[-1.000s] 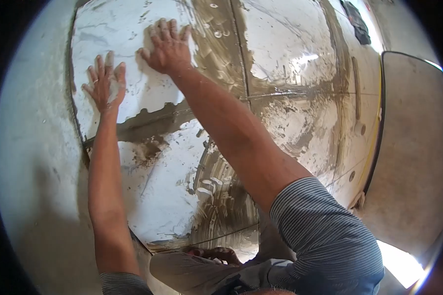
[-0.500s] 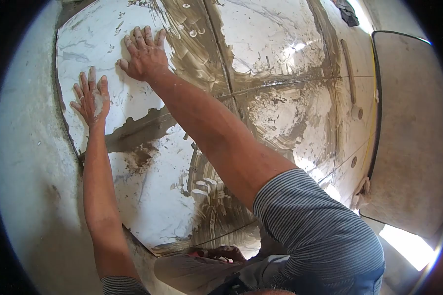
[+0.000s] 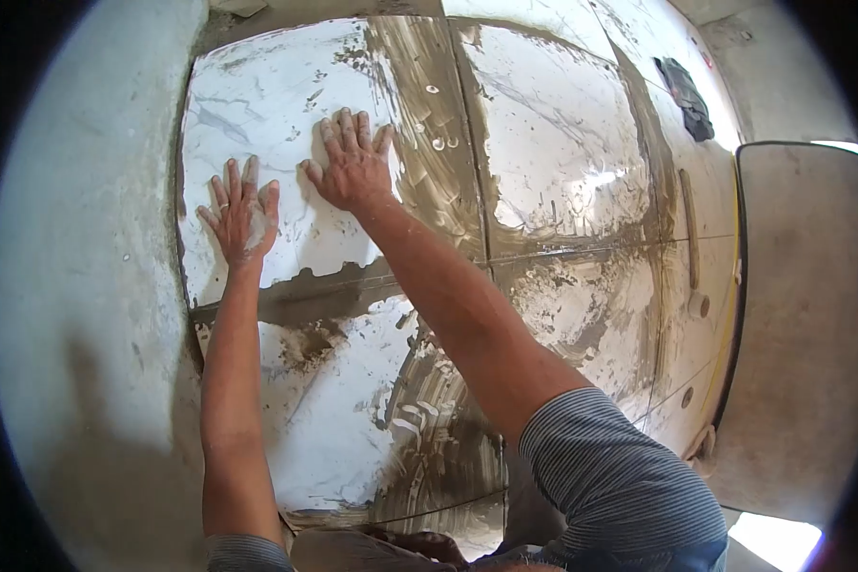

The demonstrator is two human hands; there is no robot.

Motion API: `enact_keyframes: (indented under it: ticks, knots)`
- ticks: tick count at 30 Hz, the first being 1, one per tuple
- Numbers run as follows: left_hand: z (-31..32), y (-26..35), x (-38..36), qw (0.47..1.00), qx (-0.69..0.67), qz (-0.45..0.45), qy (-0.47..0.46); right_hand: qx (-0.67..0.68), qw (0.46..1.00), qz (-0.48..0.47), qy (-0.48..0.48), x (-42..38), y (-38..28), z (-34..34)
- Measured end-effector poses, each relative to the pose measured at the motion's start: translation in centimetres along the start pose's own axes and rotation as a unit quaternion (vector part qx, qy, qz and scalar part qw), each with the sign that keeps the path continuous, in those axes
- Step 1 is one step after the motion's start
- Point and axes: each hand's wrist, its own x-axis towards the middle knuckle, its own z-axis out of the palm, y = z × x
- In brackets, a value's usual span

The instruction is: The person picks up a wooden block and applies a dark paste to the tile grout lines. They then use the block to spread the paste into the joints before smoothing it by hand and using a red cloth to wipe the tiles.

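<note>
Tile (image 3: 278, 124) lies partly hidden under left hand (image 3: 242, 221) and right hand (image 3: 355, 173), spread flat, empty.

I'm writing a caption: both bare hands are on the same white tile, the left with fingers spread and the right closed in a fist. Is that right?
Not quite: the right hand isn't in a fist; the head view shows its fingers spread. The left hand is as you say, and both are on the same white tile.

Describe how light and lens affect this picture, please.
Head view: glare whitens part of the smeared upper tile right of centre; shadow darkens the grey wall at left. Head view: wide-angle distortion bows straight edges, corners go black; left hand and right hand look fairly sharp.
</note>
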Motion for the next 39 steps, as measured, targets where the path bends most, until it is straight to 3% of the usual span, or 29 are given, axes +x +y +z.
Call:
enact_keyframes:
  ticks: [2, 3, 5, 11, 12, 14, 15, 16, 17, 18, 19, 20, 21, 23, 26, 28, 29, 30, 32, 35, 36, 39]
  knots:
    - [-0.2, 0.2, 0.1, 1.0, -0.015, 0.001, 0.007, 0.001, 1.0, -0.004, -0.018, 0.1, 0.0, -0.8]
    - [-0.5, 0.2, 0.2, 1.0, -0.002, -0.007, -0.026, 0.008, 0.997, 0.004, -0.082, 0.4, 0.0, -1.7]
    - [-0.4, 0.4, 0.9, 1.0, -0.012, -0.006, 0.005, 0.02, 0.983, 0.012, -0.182, 0.9, 0.2, -3.1]
    - [0.4, -0.3, 0.1, 1.0, -0.025, 0.001, 0.018, -0.04, 0.954, 0.042, -0.294, 1.1, -1.7, -3.2]
    - [0.5, -0.5, 0.1, 1.0, -0.02, -0.001, 0.008, -0.016, 0.967, 0.025, -0.251, 0.8, -1.5, -2.8]
    - [0.4, -0.9, -0.2, 0.998, -0.053, 0.023, -0.007, -0.018, 0.966, 0.021, -0.256, 1.0, -1.3, -2.4]
    - [-0.2, -0.6, -2.4, 0.999, -0.046, 0.008, -0.019, -0.06, 0.964, -0.031, -0.258, 1.5, -0.5, -0.9]
    - [-1.1, 0.5, -4.4, 0.991, -0.129, 0.028, 0.023, -0.095, 0.958, -0.086, -0.258, 2.1, 0.1, 0.9]
    - [-2.1, 1.2, -6.4, 0.975, -0.207, 0.048, 0.067, -0.082, 0.965, -0.07, -0.24, 2.0, 0.2, 1.5]
    - [-3.4, 1.3, -9.7, 0.969, -0.227, 0.085, 0.054, -0.073, 0.971, -0.053, -0.22, 1.9, 0.4, 1.3]
    - [-5.3, 1.4, -13.8, 0.965, -0.246, 0.087, -0.014, -0.096, 0.964, -0.074, -0.237, 2.0, 0.2, 0.6]
    - [-8.7, 2.1, -17.7, 0.975, -0.137, 0.054, -0.165, -0.119, 0.957, -0.097, -0.246, 2.3, 0.1, 0.0]
    - [-12.0, 2.5, -21.0, 0.951, -0.026, 0.017, -0.306, -0.068, 0.966, -0.1, -0.227, 2.4, 0.6, 0.1]
    - [-13.9, 1.5, -27.0, 0.909, -0.014, -0.033, -0.415, -0.028, 0.969, -0.106, -0.223, 2.1, 0.6, -0.6]
    - [-12.1, -0.2, -30.4, 0.945, -0.047, 0.005, -0.324, -0.051, 0.964, -0.111, -0.235, 1.0, 0.0, -0.6]
    - [-12.6, 0.1, -30.5, 0.941, -0.046, -0.009, -0.335, -0.033, 0.925, -0.156, -0.344, -0.9, -0.8, -1.9]
    - [-12.4, 0.0, -30.6, 0.945, -0.047, -0.011, -0.324, -0.071, 0.956, -0.129, -0.254, -4.1, -1.5, -2.8]
    - [-12.4, -0.3, -30.7, 0.948, -0.046, -0.012, -0.316, -0.005, 0.967, -0.095, -0.238, -7.1, -2.8, -5.6]
    - [-13.4, 0.0, -31.1, 0.944, -0.051, -0.015, -0.325, 0.077, 0.987, -0.125, -0.061, -14.0, -3.7, -4.6]
    - [-12.5, -0.6, -30.9, 0.959, -0.019, 0.039, -0.281, 0.081, 0.989, -0.117, -0.032, -22.9, -5.6, -4.9]
    - [-11.5, -0.5, -31.1, 0.959, -0.019, 0.052, -0.277, 0.067, 0.989, -0.081, -0.101, -24.2, -6.3, -6.3]
    - [-9.5, -0.8, -32.0, 0.991, -0.04, 0.074, -0.107, 0.068, 0.994, -0.032, -0.083, -26.3, -5.8, -4.7]
